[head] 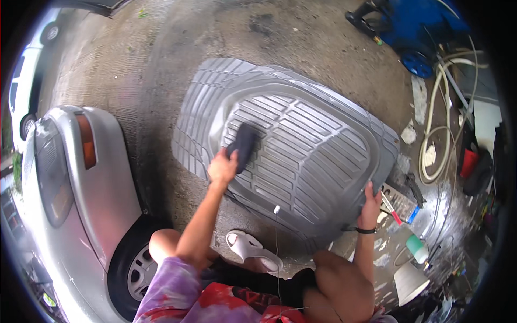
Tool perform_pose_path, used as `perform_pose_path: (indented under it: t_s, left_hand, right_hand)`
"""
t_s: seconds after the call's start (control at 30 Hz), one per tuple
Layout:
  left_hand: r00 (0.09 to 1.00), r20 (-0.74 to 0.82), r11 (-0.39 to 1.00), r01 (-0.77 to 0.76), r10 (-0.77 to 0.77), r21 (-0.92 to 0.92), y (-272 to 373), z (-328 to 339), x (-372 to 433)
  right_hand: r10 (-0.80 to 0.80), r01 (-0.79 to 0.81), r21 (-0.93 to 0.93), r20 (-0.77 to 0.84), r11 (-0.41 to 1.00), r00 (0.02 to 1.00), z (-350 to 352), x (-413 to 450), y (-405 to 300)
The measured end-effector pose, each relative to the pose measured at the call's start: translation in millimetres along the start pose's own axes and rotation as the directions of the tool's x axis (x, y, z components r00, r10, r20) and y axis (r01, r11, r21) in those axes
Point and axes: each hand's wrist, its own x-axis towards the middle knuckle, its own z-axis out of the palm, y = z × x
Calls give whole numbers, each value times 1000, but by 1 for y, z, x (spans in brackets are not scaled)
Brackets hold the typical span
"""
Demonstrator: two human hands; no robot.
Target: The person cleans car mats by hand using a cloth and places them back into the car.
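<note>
A large grey ribbed car floor mat (319, 149) lies in front of me, its raised rim framing a wet-looking, shiny middle. My left hand (223, 166) grips a black brush-like tool (245, 147) over the mat's left part. Motion blur hides the tool's working face. At the mat's lower right edge, my right hand (370, 206) has its fingers on the rim, with the thumb side partly hidden.
A silver car (80, 194) stands close on my left, its front wheel (139, 270) near my knee. A white slide sandal (254, 250) shows below the mat. On the right are a coiled hose (429, 161), a green-and-white bottle (417, 249) and a blue wheeled machine (420, 24).
</note>
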Motion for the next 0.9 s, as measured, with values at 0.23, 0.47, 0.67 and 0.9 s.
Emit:
perform_pose_path:
  t_s: [0.23, 0.47, 0.67, 0.9]
  left_hand:
    - [768, 543, 912, -124, 339, -392, 149, 95, -209]
    - [715, 697, 986, 69, 55, -149, -2, -108, -236]
    - [917, 258, 916, 357, -306, -182, -106, -327, -346]
    - [951, 71, 903, 308, -301, -298, -270, -343, -545]
  right_hand:
    - [-180, 214, -222, 167, 951, 970, -9, 0, -8]
    - [221, 5, -449, 450, 894, 865, 29, -61, -113]
    - [-104, 436, -297, 716, 850, 690, 69, -184, -272]
    - [-311, 660, -214, 751, 720, 582, 18, -359, -581]
